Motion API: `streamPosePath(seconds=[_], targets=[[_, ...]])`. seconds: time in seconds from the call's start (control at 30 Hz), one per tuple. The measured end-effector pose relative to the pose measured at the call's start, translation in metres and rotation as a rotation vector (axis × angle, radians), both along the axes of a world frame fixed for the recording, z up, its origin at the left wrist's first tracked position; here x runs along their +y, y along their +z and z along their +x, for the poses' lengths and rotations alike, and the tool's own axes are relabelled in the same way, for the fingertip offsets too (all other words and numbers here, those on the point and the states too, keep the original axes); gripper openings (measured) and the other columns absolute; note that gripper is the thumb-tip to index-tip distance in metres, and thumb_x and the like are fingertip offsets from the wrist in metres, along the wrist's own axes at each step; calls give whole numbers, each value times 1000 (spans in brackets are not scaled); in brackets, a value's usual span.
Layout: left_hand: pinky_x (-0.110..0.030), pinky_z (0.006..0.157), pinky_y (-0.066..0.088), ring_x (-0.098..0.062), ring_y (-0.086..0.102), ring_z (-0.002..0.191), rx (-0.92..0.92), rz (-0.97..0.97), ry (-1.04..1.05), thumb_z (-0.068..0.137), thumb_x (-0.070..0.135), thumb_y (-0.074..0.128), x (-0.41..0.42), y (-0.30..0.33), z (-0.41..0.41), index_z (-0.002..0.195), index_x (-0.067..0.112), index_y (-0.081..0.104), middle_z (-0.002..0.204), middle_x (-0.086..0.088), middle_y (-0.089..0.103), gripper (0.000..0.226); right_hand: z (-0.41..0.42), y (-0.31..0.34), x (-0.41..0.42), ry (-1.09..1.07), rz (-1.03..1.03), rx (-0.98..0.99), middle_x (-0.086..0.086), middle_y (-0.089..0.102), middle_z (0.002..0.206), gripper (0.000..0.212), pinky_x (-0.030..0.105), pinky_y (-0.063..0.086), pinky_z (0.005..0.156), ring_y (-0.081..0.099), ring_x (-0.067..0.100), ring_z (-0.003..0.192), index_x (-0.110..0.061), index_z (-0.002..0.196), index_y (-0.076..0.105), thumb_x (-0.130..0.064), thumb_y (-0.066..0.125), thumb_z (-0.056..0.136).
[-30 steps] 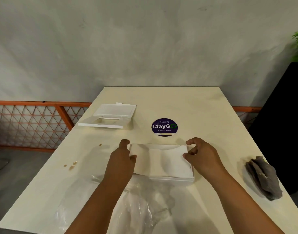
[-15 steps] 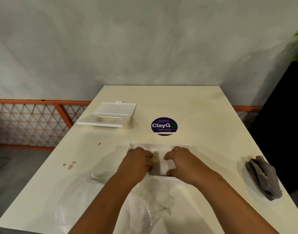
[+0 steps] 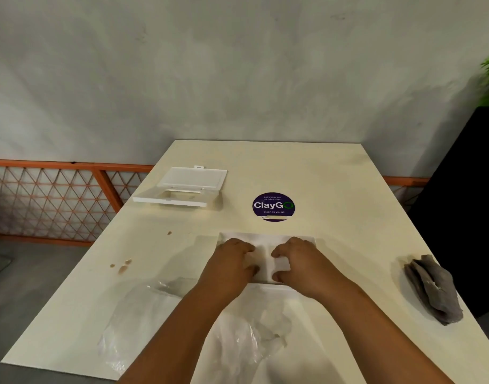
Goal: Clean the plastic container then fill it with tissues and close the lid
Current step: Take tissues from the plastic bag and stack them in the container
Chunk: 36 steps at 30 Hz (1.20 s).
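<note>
1. Fingers (image 3: 244, 246) of both hands are bent and pressing down on white tissues (image 3: 280, 263) inside a shallow white plastic container (image 3: 265, 236).
2. Left hand (image 3: 232, 261) and right hand (image 3: 298, 261) sit side by side, nearly touching, knuckles up, covering most of the tissues.
3. That container rests on a cream table (image 3: 334, 189), near its middle, just on the near side of a round purple ClayGo sticker (image 3: 273, 206).
4. Its white lid (image 3: 182, 187) lies well apart at the far left of the table, with its flap open.
5. Crumpled clear plastic wrap (image 3: 237, 336) lies below the forearms at the near edge.
6. One grey cloth (image 3: 431, 289) lies bunched at the right edge.
7. Small brown stains (image 3: 123, 266) mark the table on the left.
</note>
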State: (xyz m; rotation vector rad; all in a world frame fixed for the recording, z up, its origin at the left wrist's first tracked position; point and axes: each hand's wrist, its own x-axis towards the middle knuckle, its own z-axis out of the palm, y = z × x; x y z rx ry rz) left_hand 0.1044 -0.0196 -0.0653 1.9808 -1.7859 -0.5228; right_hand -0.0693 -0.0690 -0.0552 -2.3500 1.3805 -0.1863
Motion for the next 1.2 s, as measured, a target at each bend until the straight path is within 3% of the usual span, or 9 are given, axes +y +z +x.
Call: streamPosePath(seconds=[0.17, 0.23, 0.33, 0.43, 0.6, 0.8, 0.93, 1.1, 1.2], targets=[[-14, 95, 37, -1, 48, 115, 37, -396, 46, 89, 28, 65, 58, 7, 9, 115, 28, 66, 118, 18, 58, 26, -6, 9, 45, -128, -147, -476, -18, 63, 90, 3, 10, 38, 75, 56, 0, 89, -29, 90, 69, -28, 66, 89], [-13, 96, 35, 5, 43, 118, 31, -426, 45, 91, 33, 60, 82, 2, 22, 113, 31, 66, 116, 25, 55, 23, -10, 12, 66, -167, 22, -600, -10, 65, 74, 15, 12, 42, 62, 58, 3, 70, -25, 74, 66, -27, 66, 89], [-29, 103, 38, -2, 46, 124, -90, -417, 22, 93, 46, 45, 112, -12, 43, 112, 33, 66, 119, 21, 60, 31, -16, 12, 90, -130, 251, -538, 6, 65, 71, 24, 24, 47, 59, 59, 16, 60, -18, 70, 62, -32, 65, 89], [-42, 108, 34, -11, 47, 129, -233, -351, 10, 92, 47, 39, 133, -29, 59, 115, 33, 64, 125, 15, 61, 37, -13, 6, 109, -55, 386, -376, -2, 66, 71, 22, 21, 50, 58, 57, 5, 57, -24, 68, 64, -29, 63, 90], [-41, 114, 23, -14, 40, 135, -368, -189, 3, 94, 51, 31, 148, -51, 71, 131, 30, 53, 139, 12, 51, 48, 11, -11, 126, -45, 238, -294, -19, 54, 55, 37, 14, 34, 52, 46, 2, 51, -33, 56, 48, -25, 61, 89], [-38, 116, 17, -15, 40, 135, -317, -172, 26, 95, 50, 31, 152, -68, 69, 136, 25, 51, 142, 7, 50, 52, 36, -32, 125, -165, 121, -220, -14, 58, 71, 15, 18, 40, 63, 57, 2, 71, -35, 75, 54, -39, 60, 89], [-43, 113, 21, -16, 43, 134, -324, -190, 28, 95, 49, 33, 152, -68, 67, 134, 24, 53, 140, 6, 51, 50, 48, -41, 118, -209, 115, -160, -14, 64, 81, 23, 24, 49, 75, 64, 9, 82, -30, 88, 66, -53, 59, 85], [-43, 113, 20, -17, 42, 134, -326, -188, 26, 96, 48, 33, 151, -69, 68, 133, 24, 53, 141, 6, 51, 49, 53, -33, 126, -254, 54, -273, -9, 66, 91, 18, 31, 52, 81, 63, 13, 87, -24, 93, 68, -40, 66, 85], [-44, 112, 22, -18, 44, 134, -329, -192, 33, 95, 48, 33, 151, -69, 68, 132, 24, 53, 140, 5, 52, 49, 56, -33, 128, -287, 53, -260, -7, 65, 82, 16, 29, 51, 74, 63, 14, 79, -22, 83, 66, -37, 64, 87]])
